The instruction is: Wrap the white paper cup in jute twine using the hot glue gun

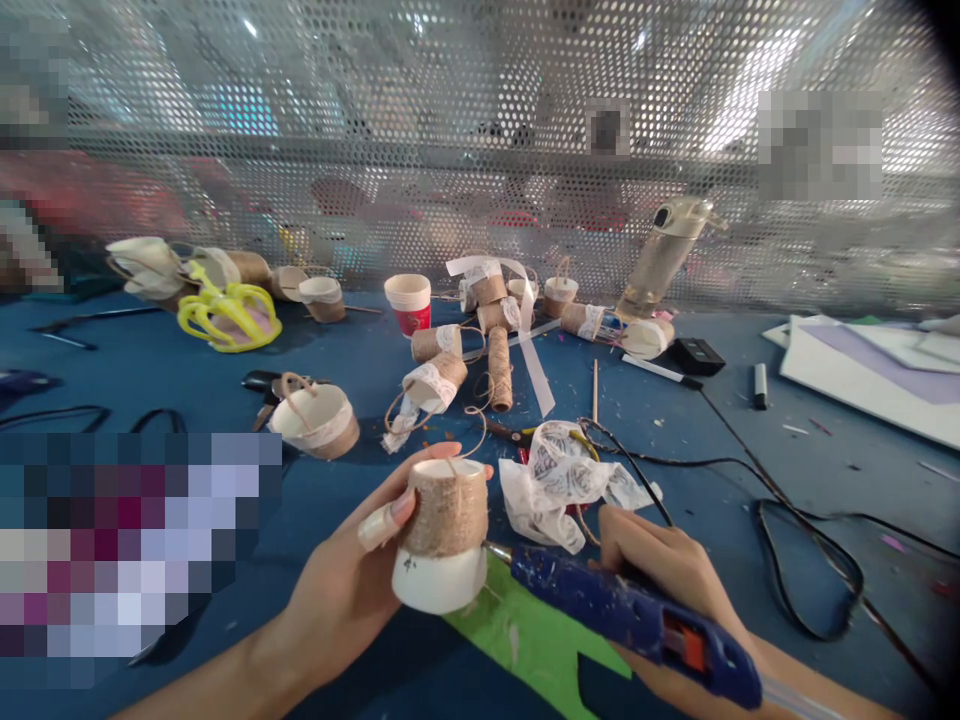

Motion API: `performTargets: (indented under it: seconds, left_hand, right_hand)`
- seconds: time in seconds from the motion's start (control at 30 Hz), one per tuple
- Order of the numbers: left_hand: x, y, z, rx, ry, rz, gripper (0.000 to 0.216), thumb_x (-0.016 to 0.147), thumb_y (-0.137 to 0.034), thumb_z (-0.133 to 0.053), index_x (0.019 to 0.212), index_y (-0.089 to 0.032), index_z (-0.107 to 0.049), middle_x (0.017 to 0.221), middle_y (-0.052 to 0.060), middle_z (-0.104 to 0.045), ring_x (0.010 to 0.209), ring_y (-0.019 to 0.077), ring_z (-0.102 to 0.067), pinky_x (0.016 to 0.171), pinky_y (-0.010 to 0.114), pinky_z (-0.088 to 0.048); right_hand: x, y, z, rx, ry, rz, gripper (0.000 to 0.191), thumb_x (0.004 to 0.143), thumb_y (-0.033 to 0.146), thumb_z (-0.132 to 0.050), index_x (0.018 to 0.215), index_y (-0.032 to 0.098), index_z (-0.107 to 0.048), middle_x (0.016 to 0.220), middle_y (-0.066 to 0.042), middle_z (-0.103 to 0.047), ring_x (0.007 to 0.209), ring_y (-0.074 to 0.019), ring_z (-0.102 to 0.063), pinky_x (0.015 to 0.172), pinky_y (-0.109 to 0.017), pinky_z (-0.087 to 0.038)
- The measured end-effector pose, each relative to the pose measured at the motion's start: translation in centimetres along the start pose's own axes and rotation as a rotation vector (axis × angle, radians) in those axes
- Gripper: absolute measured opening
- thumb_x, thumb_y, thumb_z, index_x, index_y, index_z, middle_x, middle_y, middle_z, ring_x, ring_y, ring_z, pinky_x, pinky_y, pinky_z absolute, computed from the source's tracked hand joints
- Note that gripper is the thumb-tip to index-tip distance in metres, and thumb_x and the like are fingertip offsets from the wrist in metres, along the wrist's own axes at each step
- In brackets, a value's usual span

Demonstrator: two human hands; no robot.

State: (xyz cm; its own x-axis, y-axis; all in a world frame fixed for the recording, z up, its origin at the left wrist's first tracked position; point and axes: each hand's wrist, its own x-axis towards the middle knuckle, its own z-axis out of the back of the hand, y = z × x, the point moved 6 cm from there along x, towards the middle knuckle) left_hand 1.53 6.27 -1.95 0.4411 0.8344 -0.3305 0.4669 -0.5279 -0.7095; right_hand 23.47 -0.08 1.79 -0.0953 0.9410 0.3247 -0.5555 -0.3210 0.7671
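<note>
In the head view, my left hand (341, 560) is closed round a paper cup (448, 535) wrapped in brown twine. A white band of the cup, with a small dark mark, shows bare at its lower end. A bandage covers my left thumb. My right hand (667, 570) grips a blue hot glue gun (600, 600), its metal tip close to the lower edge of the twine; whether it touches cannot be made out. Crumpled white lace (559, 480) lies just beyond my right hand. Below the cup is a piece of green paper (525, 640).
Several twine-wrapped cups lie across the blue table, one cup (319, 420) nearby on the left. A twine spool (499, 370) stands mid-table. Black cable (757, 530) loops at right. Farther off are a yellow crown (225, 315), a red cup (409, 305) and a bottle (660, 255) by the perforated screen.
</note>
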Motion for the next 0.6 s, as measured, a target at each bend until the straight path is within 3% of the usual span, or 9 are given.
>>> performTargets:
  seconds: [0.27, 0.47, 0.6]
  left_hand:
    - [-0.1, 0.2, -0.8, 0.008, 0.042, 0.019, 0.04, 0.081, -0.043, -0.077, 0.119, -0.031, -0.078, 0.119, 0.002, -0.081, 0.114, 0.0253, -0.07, 0.091, 0.03, -0.054]
    - [0.0, 0.2, 0.1, 0.014, -0.067, 0.06, 0.052, 0.072, -0.047, -0.083, 0.12, -0.027, -0.078, 0.131, 0.004, -0.076, 0.13, 0.0349, -0.06, 0.088, 0.033, -0.054]
    - [0.1, 0.3, 0.4, 0.001, -0.099, 0.09, 0.06, 0.066, -0.049, -0.085, 0.12, -0.025, -0.078, 0.132, 0.007, -0.075, 0.133, 0.0398, -0.056, 0.094, 0.039, -0.052]
  right_hand:
    - [-0.3, -0.3, -0.2, -0.093, -0.016, 0.136, 0.033, 0.088, 0.002, -0.045, 0.077, 0.025, -0.024, 0.069, 0.006, -0.029, 0.055, -0.0111, -0.03, 0.052, -0.025, -0.022]
    - [-0.2, 0.0, -0.1, -0.028, -0.028, 0.095, 0.031, 0.087, 0.016, -0.053, 0.075, 0.025, -0.025, 0.068, 0.007, -0.029, 0.054, -0.0111, -0.03, 0.053, -0.025, -0.021]
    - [-0.2, -0.3, -0.2, 0.037, -0.014, 0.017, 0.031, 0.082, 0.014, -0.053, 0.073, 0.025, -0.025, 0.069, 0.006, -0.028, 0.054, -0.0118, -0.034, 0.054, -0.024, -0.024]
